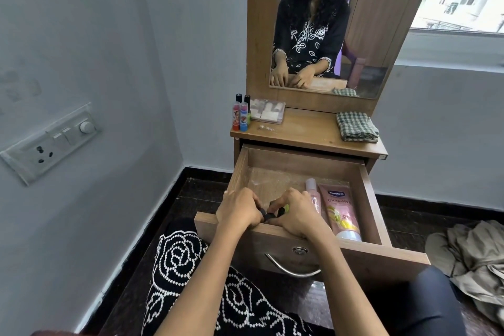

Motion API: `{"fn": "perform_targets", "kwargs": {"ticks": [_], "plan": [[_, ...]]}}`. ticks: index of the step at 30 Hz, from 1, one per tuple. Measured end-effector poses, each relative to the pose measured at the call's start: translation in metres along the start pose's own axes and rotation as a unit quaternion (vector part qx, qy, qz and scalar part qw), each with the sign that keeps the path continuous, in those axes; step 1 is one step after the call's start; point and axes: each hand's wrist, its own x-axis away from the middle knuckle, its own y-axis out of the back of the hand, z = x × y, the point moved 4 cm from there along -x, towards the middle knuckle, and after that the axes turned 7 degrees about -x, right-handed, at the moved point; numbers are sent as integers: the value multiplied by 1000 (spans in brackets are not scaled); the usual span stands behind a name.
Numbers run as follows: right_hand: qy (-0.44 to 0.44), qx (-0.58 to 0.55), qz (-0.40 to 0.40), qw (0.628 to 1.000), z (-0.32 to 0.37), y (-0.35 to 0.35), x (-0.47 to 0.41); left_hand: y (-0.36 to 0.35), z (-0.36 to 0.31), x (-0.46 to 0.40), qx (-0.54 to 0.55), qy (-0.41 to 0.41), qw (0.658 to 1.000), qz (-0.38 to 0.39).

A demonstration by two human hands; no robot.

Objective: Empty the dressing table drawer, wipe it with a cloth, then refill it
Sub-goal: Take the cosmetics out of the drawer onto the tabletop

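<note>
- Head view: drawer (pixel 371 215) pulled open at lower centre of frame; both hands reach over its front edge.
- Left hand (pixel 240 209) and right hand (pixel 296 213) curled together around small dark items (pixel 270 216) — 1 shows a yellow-green tip. Exact count cannot be told.
- Right of the hands: slim pink bottle (pixel 311 189) and lotion tube (pixel 339 213) lying flat.
- Judgement: tube soft, light, glossy — grip mid-body.
- Folded checked cloth (pixel 356 127) on tabletop, centre right; 2 small bottles (pixel 241 116) at its left edge.
</note>
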Motion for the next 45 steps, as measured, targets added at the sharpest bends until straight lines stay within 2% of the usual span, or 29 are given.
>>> {"fn": "perform_targets", "kwargs": {"ticks": [8,14,21,25,31,38,42,45], "plan": [[3,-50,-6,999,2,-1,0,3,3,2,6,-23,1000,-12],[21,-35,-34,999,4,8,7,7,3,2,33,-53,998,0],[37,-73,-77,994,3,8,7,15,3,3,84,-90,992,-31],[67,-181,-120,974,10,13,6,24,-1,5,125,-125,979,-101],[119,-365,-201,901,31,35,-15,57,-27,-5,156,-168,943,-241],[149,-385,-281,866,51,75,-71,103,-58,-51,130,-185,907,-354],[154,-376,-310,860,56,86,-105,115,-73,-76,128,-172,894,-392],[143,-375,-325,856,53,83,-122,112,-80,-87,114,-152,897,-400]]}}
